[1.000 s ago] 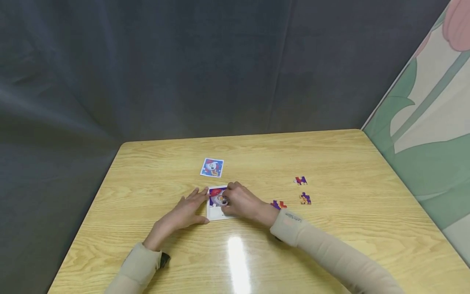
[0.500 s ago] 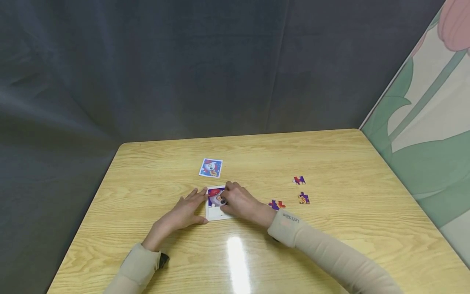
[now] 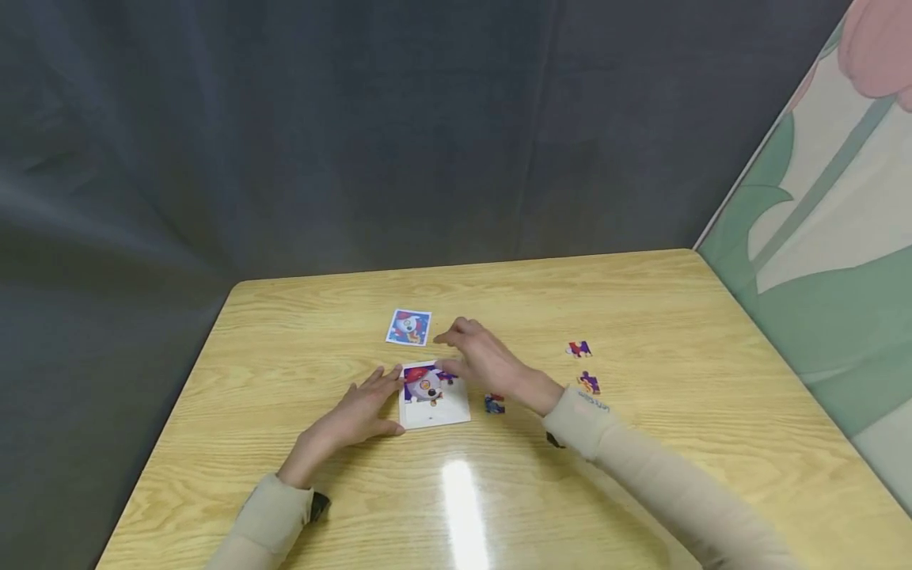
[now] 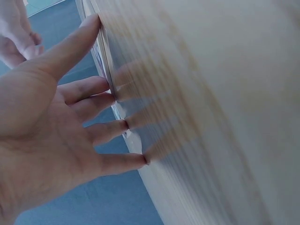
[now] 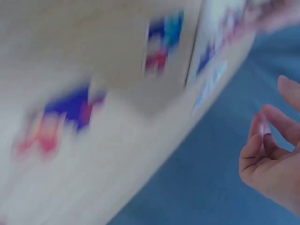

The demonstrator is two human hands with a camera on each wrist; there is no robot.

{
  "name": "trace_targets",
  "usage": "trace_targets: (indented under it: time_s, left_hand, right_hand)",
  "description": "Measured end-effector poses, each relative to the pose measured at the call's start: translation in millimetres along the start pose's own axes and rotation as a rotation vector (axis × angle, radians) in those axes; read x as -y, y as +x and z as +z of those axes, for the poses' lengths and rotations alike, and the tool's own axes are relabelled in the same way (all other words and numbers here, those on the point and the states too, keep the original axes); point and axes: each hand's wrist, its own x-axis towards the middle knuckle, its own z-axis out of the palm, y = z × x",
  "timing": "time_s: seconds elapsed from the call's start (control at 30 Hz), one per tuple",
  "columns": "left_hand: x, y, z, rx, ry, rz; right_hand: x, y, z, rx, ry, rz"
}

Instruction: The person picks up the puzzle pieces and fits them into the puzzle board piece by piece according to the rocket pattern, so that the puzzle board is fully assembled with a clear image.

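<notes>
A white-bordered puzzle tray [image 3: 449,414] lies on the table, its upper part filled with joined jigsaw pieces [image 3: 424,385] showing a white cartoon face with red. My left hand [image 3: 359,413] rests beside it, fingers spread and straight, fingertips and thumb at its left edge. Above the tray's upper right corner hovers my right hand [image 3: 484,356], with loosely bent fingers and nothing visible between thumb and fingers in the right wrist view. Beside the tray's right edge, near that wrist, lies a loose blue and red jigsaw piece [image 3: 495,404].
Behind the tray lies a small picture card [image 3: 409,327] with a similar cartoon. Farther right are a red and purple piece [image 3: 579,349] and a purple and orange piece [image 3: 589,383]. A dark curtain [image 3: 399,142] hangs behind the wooden table [image 3: 321,317].
My right hand has lifted off the pieces in the tray and moved up and right, uncovering the tray's right side and a loose piece beside it. The left hand stays in place.
</notes>
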Motion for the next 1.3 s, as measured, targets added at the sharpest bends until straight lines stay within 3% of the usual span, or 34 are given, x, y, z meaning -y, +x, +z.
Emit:
trace_targets:
  time_s: [0.17, 0.4, 0.57, 0.7, 1.0, 1.3]
  left_hand:
    - [0.7, 1.5, 0.2, -0.007, 0.011, -0.010]
    - [1.4, 1.7, 1.8, -0.004, -0.001, -0.025]
    - [0.4, 0.0, 2.3, 0.001, -0.005, -0.031]
    - [0.6, -1.8, 0.8, -0.001, 0.004, -0.039]
    - [-0.6, -4.4, -0.8, -0.008, -0.001, -0.032]
    - [-0.4, -8.2, 0.5, -0.002, 0.002, -0.045]
  right_hand:
    - [-42.4, -18.5, -33.2, -0.095, -0.008, 0.071]
    - [-119.3, -84.0, -50.3, -0.044, 0.008, 0.141]
    - [-152.4, -120.1, -58.4, -0.026, 0.043, 0.200]
    - [-159.7, -127.4, -61.3, -0.016, 0.043, 0.185]
    - [-154.5, -122.7, -58.1, -0.011, 0.027, 0.165]
    - [-151.4, -122.6, -66.9, 0.029, -0.033, 0.074]
